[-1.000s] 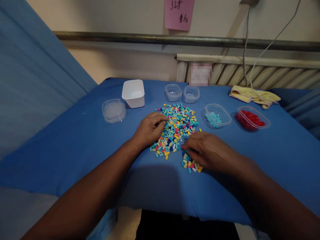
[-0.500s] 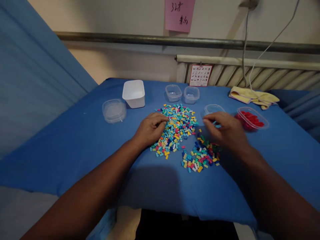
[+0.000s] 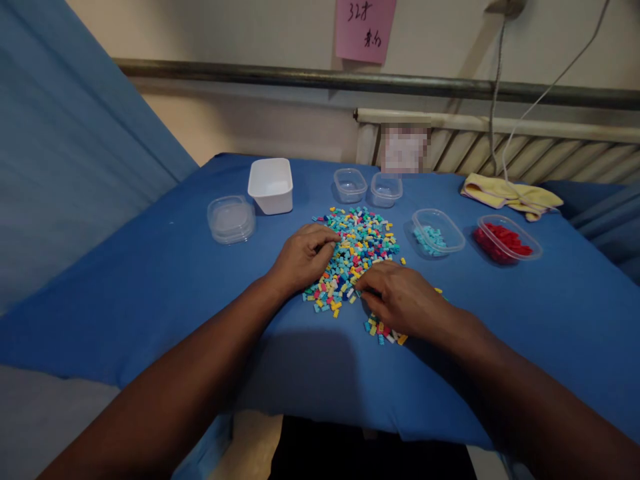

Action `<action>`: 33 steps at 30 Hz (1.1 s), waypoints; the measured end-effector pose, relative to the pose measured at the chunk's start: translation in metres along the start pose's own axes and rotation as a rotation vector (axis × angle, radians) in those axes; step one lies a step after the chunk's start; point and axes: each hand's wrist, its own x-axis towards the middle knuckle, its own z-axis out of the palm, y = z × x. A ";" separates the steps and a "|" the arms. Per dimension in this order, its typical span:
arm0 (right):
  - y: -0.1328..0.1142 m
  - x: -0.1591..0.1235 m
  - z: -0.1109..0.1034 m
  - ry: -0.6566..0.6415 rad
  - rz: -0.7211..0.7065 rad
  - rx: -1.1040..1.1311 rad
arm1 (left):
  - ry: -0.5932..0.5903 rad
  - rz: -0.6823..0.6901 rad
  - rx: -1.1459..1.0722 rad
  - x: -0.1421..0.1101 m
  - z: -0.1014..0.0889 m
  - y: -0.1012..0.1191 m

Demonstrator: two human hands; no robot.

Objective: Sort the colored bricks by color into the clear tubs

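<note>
A pile of small mixed-colour toy building bricks (image 3: 367,233) lies spread on the blue cloth. At its left side rests my left hand (image 3: 306,261), thumb and fingertips drawn together; whether a brick is between them I cannot make out. My right hand (image 3: 400,298) reaches over the lower right of the pile with its fingers closed downward, and its fingertips hide whatever they pinch. Beneath that hand a smaller group of bricks (image 3: 383,330) is partly covered. To the right stands a clear tub (image 3: 453,240) holding light-blue bricks, beside another clear tub (image 3: 535,252) of red bricks.
Two clear tubs (image 3: 350,199) (image 3: 386,200) stand behind the pile. A white bin (image 3: 273,203) and stacked clear lids (image 3: 231,220) are at the left. A yellow cloth (image 3: 510,195) lies back right, with a cord (image 3: 506,150) hanging down to it.
My right hand has moved left and down from beside the light-blue bricks' tub to the pile, uncovering that tub. My left hand stays in about the same place.
</note>
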 end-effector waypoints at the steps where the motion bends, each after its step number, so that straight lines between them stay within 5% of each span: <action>1: 0.000 -0.001 0.000 -0.004 -0.001 0.002 | 0.002 0.000 0.002 0.000 0.000 0.000; 24: -0.007 0.001 0.003 -0.041 -0.016 -0.072 | 0.002 -0.008 -0.008 0.001 0.000 0.000; 28: -0.003 -0.002 -0.004 0.074 -0.088 -0.009 | 0.005 -0.002 -0.017 0.001 0.000 -0.002; 33: 0.034 -0.016 -0.035 0.470 0.051 -0.027 | 0.009 -0.023 -0.002 0.000 -0.001 -0.003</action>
